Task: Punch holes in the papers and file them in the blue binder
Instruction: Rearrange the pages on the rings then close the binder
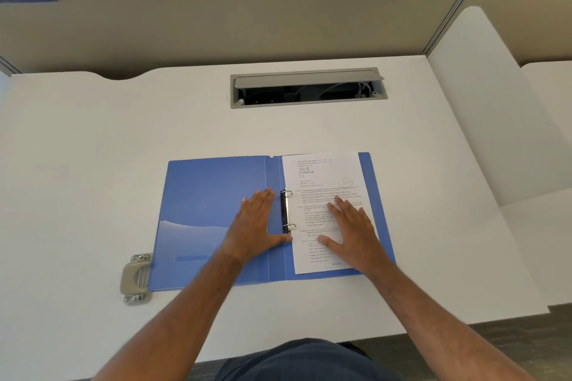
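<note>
The blue binder (201,210) lies open and flat on the white desk. A printed sheet of paper (325,179) rests on its right half, threaded on the two metal rings (287,209) at the spine. My left hand (257,223) lies flat, palm down, on the inside of the left cover, its thumb touching the sheet's edge below the rings. My right hand (353,226) presses flat on the lower part of the paper. Both hands have spread fingers and hold nothing. A metal hole punch (136,278) sits at the binder's near left corner.
A grey cable tray (308,88) with an open flap is set into the white desk (93,148) behind the binder. Beige partition panels (216,18) close off the back, and a white divider (483,102) stands at the right. The desk's front edge runs near my body.
</note>
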The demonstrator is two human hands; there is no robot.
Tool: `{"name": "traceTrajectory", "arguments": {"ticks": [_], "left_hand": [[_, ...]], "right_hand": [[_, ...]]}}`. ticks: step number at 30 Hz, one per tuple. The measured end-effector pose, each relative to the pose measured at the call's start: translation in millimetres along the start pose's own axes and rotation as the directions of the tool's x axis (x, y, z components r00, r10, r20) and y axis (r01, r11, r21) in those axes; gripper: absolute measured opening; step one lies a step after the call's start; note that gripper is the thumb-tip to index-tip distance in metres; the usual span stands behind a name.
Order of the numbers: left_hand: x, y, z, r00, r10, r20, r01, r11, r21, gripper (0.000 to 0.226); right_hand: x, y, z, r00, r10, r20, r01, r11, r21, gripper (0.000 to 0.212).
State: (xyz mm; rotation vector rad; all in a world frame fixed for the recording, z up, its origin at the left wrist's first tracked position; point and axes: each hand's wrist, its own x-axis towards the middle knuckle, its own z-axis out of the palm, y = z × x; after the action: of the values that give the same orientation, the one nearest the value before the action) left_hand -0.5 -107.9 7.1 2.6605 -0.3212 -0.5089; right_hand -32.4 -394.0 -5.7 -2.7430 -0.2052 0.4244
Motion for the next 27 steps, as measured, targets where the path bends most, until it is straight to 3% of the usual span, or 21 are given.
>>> {"name": "traceTrajectory", "arguments": {"ticks": [9, 16, 21, 27], "left_hand": [[0.8, 2.7, -9.3, 0.996, -0.079, 0.043, 0.071, 0.982, 0.174, 0.122], [21.9, 10.0, -18.2, 0.996, -0.025, 0.084, 0.004, 0.969, 0.245, 0.137], [27.7, 14.7, -19.3, 0.987, -0.012, 0.16, -0.021, 0.979, 0.204, 0.139], [25.1, 14.9, -21.0, 0.988, 0.002, 0.153, -0.033, 0.979, 0.2, 0.138]], "right_hand": [[8.0, -1.1, 3.3, 1.0, -0.007, 0.029, 0.008, 0.999, -0.048, 0.092], [10.3, -5.0, -0.7, 0.997, 0.017, 0.08, -0.011, 0.997, -0.073, 0.093], [8.2, -7.2, -2.8, 0.997, 0.041, 0.069, -0.035, 0.995, -0.089, 0.093], [6.3, -9.3, -4.4, 0.996, 0.05, 0.077, -0.045, 0.997, -0.066, 0.094]]}}
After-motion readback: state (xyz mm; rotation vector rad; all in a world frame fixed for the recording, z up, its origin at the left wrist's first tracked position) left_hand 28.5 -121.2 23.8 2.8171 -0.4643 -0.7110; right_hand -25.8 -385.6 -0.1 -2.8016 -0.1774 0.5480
